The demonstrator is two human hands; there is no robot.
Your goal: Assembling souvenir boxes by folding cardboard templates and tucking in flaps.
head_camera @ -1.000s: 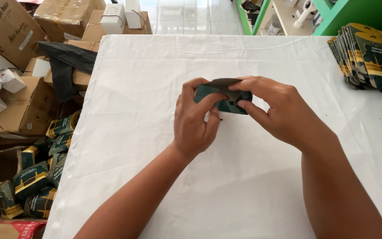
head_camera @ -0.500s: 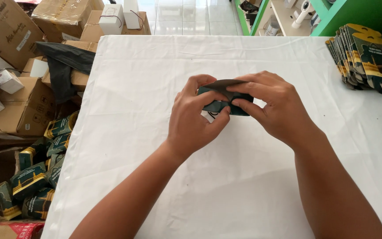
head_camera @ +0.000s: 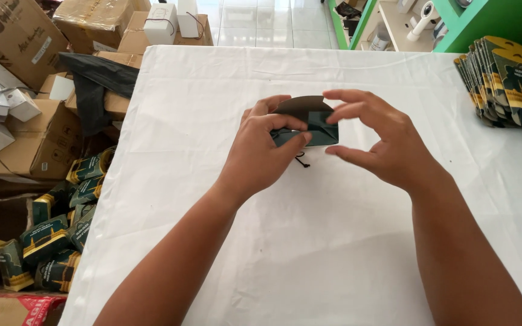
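The small dark green carton (head_camera: 312, 128) is pinched by the left hand (head_camera: 261, 154) alone, above mid-surface (head_camera: 333, 253). The right hand (head_camera: 382, 145), at 3 o'clock, is held open, just clear. With the curved flap (head_camera: 302, 104) untucked, a slip or crease is judged possible

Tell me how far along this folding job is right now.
Done: a stack of folded green packs stands at the table's far right edge. In hand: the left hand pinches a small dark box, flap up; the right hand hovers open. Left: closing that flap.
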